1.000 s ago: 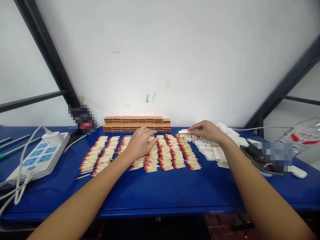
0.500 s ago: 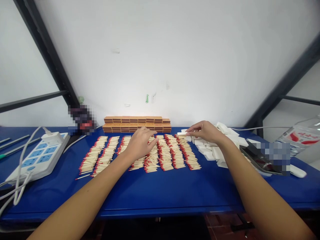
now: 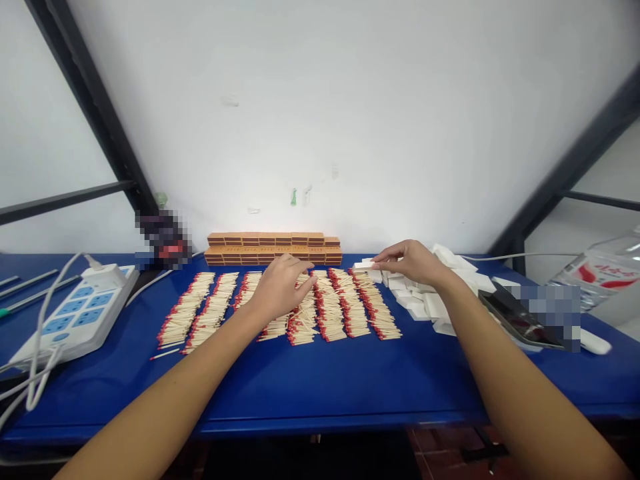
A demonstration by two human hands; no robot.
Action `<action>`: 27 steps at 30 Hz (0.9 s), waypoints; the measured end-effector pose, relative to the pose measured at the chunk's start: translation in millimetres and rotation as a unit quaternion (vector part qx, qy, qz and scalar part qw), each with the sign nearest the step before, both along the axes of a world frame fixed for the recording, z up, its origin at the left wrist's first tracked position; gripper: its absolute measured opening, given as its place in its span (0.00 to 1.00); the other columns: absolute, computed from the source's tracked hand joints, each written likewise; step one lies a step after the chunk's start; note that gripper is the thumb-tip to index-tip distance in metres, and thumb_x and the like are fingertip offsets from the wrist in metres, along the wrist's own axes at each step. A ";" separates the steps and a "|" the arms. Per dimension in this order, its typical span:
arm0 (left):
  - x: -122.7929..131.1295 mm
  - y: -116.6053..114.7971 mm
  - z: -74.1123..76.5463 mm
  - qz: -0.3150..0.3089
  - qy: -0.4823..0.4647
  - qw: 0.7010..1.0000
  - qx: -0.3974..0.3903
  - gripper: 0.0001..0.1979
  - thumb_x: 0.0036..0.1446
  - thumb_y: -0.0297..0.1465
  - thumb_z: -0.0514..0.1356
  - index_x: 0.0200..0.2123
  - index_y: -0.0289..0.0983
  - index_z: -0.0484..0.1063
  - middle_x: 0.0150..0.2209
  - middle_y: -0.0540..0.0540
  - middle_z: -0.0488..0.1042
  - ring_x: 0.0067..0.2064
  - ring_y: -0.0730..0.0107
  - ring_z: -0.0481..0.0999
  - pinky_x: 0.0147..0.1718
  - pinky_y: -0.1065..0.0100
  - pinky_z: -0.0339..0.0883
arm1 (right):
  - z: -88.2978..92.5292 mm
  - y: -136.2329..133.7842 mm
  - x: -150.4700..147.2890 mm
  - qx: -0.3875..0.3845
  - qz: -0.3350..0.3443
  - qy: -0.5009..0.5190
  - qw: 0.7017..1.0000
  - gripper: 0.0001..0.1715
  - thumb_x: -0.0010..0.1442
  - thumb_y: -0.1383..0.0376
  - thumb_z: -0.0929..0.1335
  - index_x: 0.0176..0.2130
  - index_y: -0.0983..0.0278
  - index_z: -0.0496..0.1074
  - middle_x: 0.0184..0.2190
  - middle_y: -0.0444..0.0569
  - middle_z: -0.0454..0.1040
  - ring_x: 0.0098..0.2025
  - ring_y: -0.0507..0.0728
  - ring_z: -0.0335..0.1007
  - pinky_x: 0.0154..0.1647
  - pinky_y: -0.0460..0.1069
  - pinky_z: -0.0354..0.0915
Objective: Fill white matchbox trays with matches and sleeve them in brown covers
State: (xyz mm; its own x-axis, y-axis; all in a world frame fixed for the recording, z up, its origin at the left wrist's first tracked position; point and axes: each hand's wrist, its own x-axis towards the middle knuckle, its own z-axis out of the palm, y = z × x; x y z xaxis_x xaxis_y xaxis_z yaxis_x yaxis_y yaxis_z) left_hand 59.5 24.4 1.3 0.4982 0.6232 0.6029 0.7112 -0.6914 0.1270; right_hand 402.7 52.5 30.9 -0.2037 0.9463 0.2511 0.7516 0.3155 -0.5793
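Rows of red-tipped matches (image 3: 345, 307) lie in small bundles across the blue table (image 3: 320, 380). My left hand (image 3: 280, 285) rests on the middle rows with its fingers curled down onto the matches. My right hand (image 3: 410, 261) reaches over a heap of white inner trays (image 3: 430, 300) and pinches one white tray (image 3: 364, 265) at the heap's left end. Brown matchbox sleeves (image 3: 274, 248) are stacked in two layers against the wall behind the matches.
A white and blue power strip (image 3: 80, 313) with cables lies at the left. Metal rods (image 3: 25, 283) lie at the far left. A dark tray (image 3: 520, 317), a plastic bag (image 3: 605, 270) and a white object (image 3: 595, 343) sit at the right. Black frame bars slant on both sides.
Almost nothing has moved; my right hand has shifted very slightly left with the white tray. My left hand stays on the matches.
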 end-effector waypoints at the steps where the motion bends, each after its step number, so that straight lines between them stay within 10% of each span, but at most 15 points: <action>1: 0.0 -0.1 0.1 -0.001 0.000 1.000 0.000 0.13 0.69 0.35 0.63 0.52 0.35 0.80 0.45 0.40 0.84 0.50 0.52 0.79 0.53 0.52 0.72 | 0.4 -0.4 -0.3 -0.001 0.001 -0.002 1.000 0.30 0.52 0.39 0.77 0.36 0.62 0.88 0.26 0.50 0.79 0.29 0.56 0.63 0.29 0.51 0.57; 9: 0.9 -1.2 1.3 -0.004 0.001 1.000 -0.002 0.13 0.69 0.35 0.63 0.51 0.33 0.80 0.45 0.40 0.84 0.50 0.52 0.79 0.53 0.52 0.72 | -3.4 6.5 6.5 0.032 -0.058 -0.012 0.998 0.24 0.58 0.44 0.74 0.36 0.62 0.86 0.31 0.52 0.83 0.34 0.60 0.75 0.34 0.52 0.65; 18: 0.9 -1.1 -0.4 -0.009 0.004 1.000 0.000 0.13 0.69 0.35 0.63 0.50 0.34 0.80 0.45 0.40 0.84 0.50 0.52 0.78 0.52 0.51 0.72 | -13.7 13.2 5.4 0.036 -0.182 -0.240 0.953 0.19 0.66 0.53 0.69 0.35 0.62 0.84 0.35 0.54 0.84 0.38 0.63 0.78 0.33 0.53 0.64; 27: 1.2 -1.5 -1.1 -0.016 0.009 1.000 0.004 0.11 0.69 0.34 0.62 0.48 0.36 0.81 0.43 0.40 0.83 0.48 0.53 0.78 0.50 0.52 0.72 | -12.8 9.9 -5.8 0.035 -0.102 -0.243 0.964 0.12 0.66 0.59 0.70 0.41 0.62 0.84 0.38 0.50 0.84 0.39 0.59 0.78 0.35 0.50 0.63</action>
